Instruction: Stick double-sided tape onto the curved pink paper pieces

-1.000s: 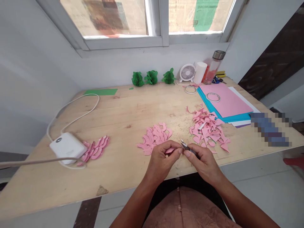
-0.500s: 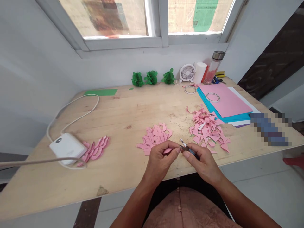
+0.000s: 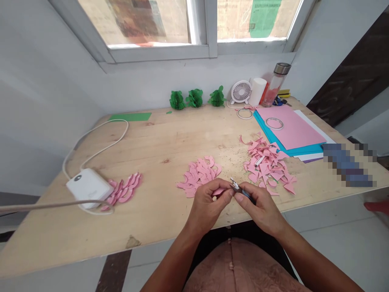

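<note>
My left hand point(image 3: 210, 202) is closed, pinching a small pink paper piece point(image 3: 219, 190) between thumb and fingers. Wrapped in my right hand point(image 3: 259, 207) is a pair of dark-handled scissors point(image 3: 244, 194), whose blades meet the paper at my left fingertips. My fingers hide most of the handles and part of the paper. Just beyond my left hand lies a heap of curvy pink paper cut-outs point(image 3: 201, 172). To the right, past my right hand, pink paper scraps point(image 3: 267, 164) are piled loosely, with a small white object among them.
A white power box point(image 3: 89, 187) with a cable sits at left beside scalloped pink strips point(image 3: 126, 190). Green paper balls point(image 3: 194, 98), a small fan point(image 3: 241, 92) and a glass bottle point(image 3: 275, 86) stand along the wall. Coloured sheets point(image 3: 296, 129) bear a tape roll point(image 3: 274, 123).
The scissor blades have drawn closer together on the paper. Both hands stay nearly in place, and the view has shifted slightly.
</note>
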Available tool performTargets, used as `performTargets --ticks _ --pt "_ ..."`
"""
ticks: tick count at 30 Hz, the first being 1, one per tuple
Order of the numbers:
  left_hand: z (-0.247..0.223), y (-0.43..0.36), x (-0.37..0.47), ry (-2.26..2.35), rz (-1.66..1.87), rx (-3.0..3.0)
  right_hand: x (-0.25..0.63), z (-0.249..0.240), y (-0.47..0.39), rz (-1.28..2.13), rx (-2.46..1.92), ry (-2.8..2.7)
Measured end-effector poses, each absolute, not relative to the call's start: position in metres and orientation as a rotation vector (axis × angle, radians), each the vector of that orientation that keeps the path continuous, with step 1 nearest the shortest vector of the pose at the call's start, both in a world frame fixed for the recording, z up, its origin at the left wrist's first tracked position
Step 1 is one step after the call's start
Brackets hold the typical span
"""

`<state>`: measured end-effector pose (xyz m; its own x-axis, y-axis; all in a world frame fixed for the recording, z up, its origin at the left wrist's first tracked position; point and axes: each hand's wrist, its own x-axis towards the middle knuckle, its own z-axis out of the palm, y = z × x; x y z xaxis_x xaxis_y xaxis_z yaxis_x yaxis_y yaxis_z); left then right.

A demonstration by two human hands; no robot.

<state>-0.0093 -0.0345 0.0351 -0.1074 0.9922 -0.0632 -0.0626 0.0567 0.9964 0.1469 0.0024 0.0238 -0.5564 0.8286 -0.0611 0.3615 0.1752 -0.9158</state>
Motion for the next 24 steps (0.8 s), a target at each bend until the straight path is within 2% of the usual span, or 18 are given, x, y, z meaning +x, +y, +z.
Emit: performTargets --ticks 24 --pt "0.0318 -0.0336 -0.0079 1.217 1.288 1.117 0.1462 0.0239 0.0014 1.329 -1.081 -2.000"
